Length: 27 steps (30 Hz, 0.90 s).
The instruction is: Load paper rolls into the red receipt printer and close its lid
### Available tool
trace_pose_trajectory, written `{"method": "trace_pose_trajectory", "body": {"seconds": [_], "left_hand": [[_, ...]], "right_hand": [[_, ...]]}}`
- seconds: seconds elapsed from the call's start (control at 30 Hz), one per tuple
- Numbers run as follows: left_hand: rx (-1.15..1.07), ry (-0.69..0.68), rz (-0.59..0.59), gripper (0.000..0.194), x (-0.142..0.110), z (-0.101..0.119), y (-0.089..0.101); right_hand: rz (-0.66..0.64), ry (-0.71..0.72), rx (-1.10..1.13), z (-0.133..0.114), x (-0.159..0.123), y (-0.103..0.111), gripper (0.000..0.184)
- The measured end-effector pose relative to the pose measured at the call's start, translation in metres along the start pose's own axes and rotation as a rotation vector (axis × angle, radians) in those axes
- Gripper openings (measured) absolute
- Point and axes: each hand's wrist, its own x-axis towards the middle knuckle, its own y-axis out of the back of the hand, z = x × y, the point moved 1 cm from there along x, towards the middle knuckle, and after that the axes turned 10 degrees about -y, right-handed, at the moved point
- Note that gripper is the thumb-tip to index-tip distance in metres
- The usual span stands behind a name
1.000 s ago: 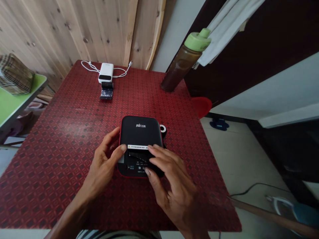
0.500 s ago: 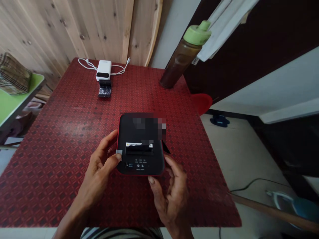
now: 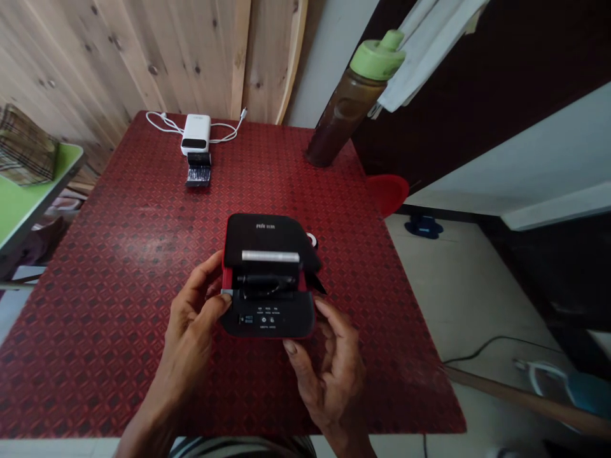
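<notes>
One device point(image 3: 267, 312) edge sits in left hand point(image 3: 191, 324), right hand point(image 3: 331, 369) alongside.

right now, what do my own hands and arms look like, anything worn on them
Your left hand and right hand are both bare, without gloves; no ring, watch or bracelet shows. No sleeve shows on the left forearm or right forearm. The right thumb has a short nail.
</notes>
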Motion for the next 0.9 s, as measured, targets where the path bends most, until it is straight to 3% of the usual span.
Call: {"method": "trace_pose_trajectory", "body": {"seconds": [0.23, 0.37, 0.4, 0.47, 0.53, 0.63, 0.7, 0.9], "left_hand": [[0.016, -0.056, -0.046, 0.061, 0.001, -0.005, 0.004], [0.016, -0.079, -0.072, 0.066, -0.001, -0.01, 0.009], [0.014, -0.082, -0.077, 0.068, -0.001, -0.011, 0.009], [0.013, -0.09, -0.087, 0.071, -0.001, -0.012, 0.01], [0.02, -0.106, -0.095, 0.071, -0.001, -0.013, 0.011], [0.046, -0.138, -0.12, 0.068, 0.0, -0.013, 0.012], [0.068, -0.147, -0.157, 0.065, 0.0, -0.013, 0.014], [0.087, -0.147, -0.238, 0.06, 0.002, -0.016, 0.021]], "right_hand": [[-0.025, 0.037, -0.003, -0.007, 0.013, 0.016, 0.052], [0.009, 0.183, -0.087, -0.024, 0.054, 0.033, 0.027], [-0.006, 0.225, -0.114, -0.03, 0.068, 0.033, 0.028], [-0.112, 0.348, -0.179, -0.043, 0.097, 0.027, 0.032], [-0.297, 0.428, -0.248, -0.055, 0.122, 0.013, 0.033], [-0.598, 0.356, -0.417, -0.071, 0.147, -0.013, 0.029], [-0.731, 0.282, -0.543, -0.08, 0.155, -0.028, 0.027], [-0.783, 0.23, -0.779, -0.098, 0.158, -0.047, 0.036]]}}
